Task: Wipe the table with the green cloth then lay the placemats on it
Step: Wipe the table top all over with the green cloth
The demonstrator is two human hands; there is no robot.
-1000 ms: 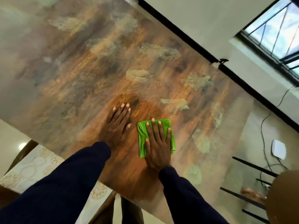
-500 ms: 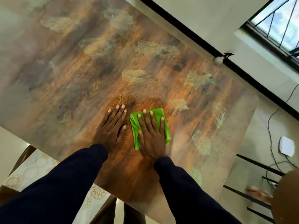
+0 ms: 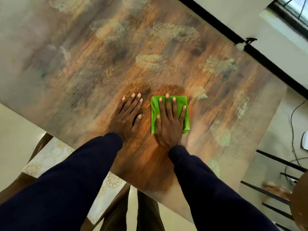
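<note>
Hands lie flat on the wooden table [image 3: 83, 67]: right hand [image 3: 168, 120] presses the folded green cloth [image 3: 180, 104] beneath straight fingers; left hand [image 3: 126, 115] rests bare just beside it.

One view only, head-worn wide-angle, looking forward and steeply down onto the counter [image 3: 116, 55] from its near edge. Close range: left sleeve [image 3: 75, 172] and right sleeve [image 3: 208, 189] fill the bottom of the frame, counter runs diagonally across most of it. Frame is rolled, with floor [image 3: 273, 139] down the right side and a window [image 3: 291, 12] corner top right
</note>
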